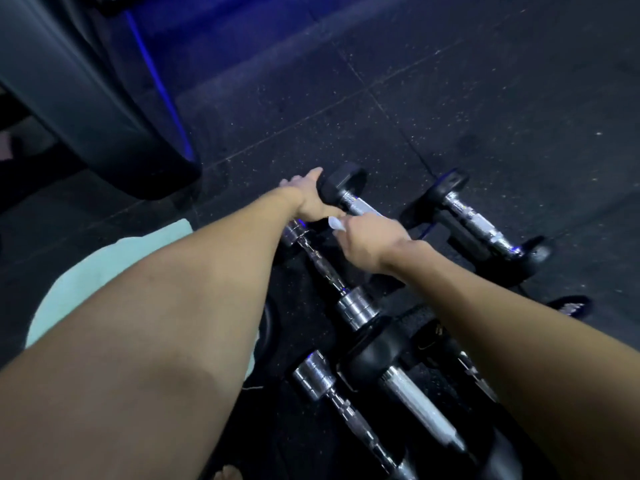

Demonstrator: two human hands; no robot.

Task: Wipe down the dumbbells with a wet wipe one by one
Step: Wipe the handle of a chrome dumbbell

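Left hand (308, 199) grips the hex dumbbell (349, 195) (far head), right hand (370, 240) pinching wipe (335, 224) beside it.

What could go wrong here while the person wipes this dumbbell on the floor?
1. The dumbbell lies close to other dumbbells, such as the chrome one; if it rolls, fingers could get pinched.
2. The wet wipe is bunched small in the right hand, so it may miss parts of the handle.
3. The left hand steadies only one end.
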